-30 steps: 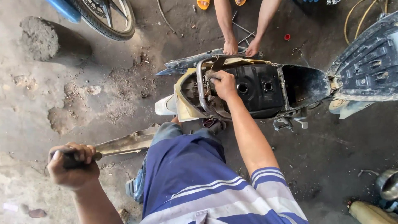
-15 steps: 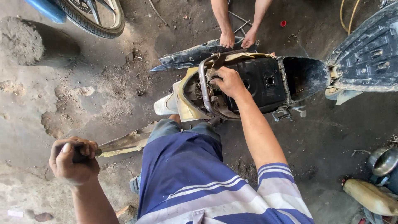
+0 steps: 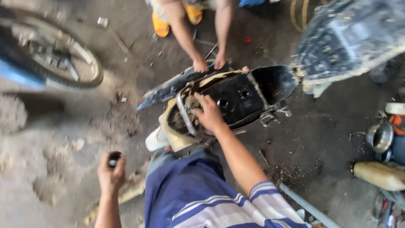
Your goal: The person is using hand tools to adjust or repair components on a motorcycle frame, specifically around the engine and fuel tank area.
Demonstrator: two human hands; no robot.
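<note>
Left hand [image 3: 111,174] has swung tool handle [image 3: 114,159] upright, fist closed round it. Right hand [image 3: 209,113] still gripping scooter frame [image 3: 236,99] on floor. Co-worker's hands [image 3: 209,64] steady far side; strike looks ready.

The stripped scooter body [image 3: 230,101] lies on the dirt floor at the middle of the scene, its long axis running from near left up to far right; the black inner tub is open at the top, with cream-yellow panel edges around its near-left end and a dusty, rusted cavity there; a bent grey metal bar curves across that cavity; a round cap sits on the black top face; the dark tool handle [image 3: 114,159], short and black, stands upright at the near left, well apart from the body.
</note>
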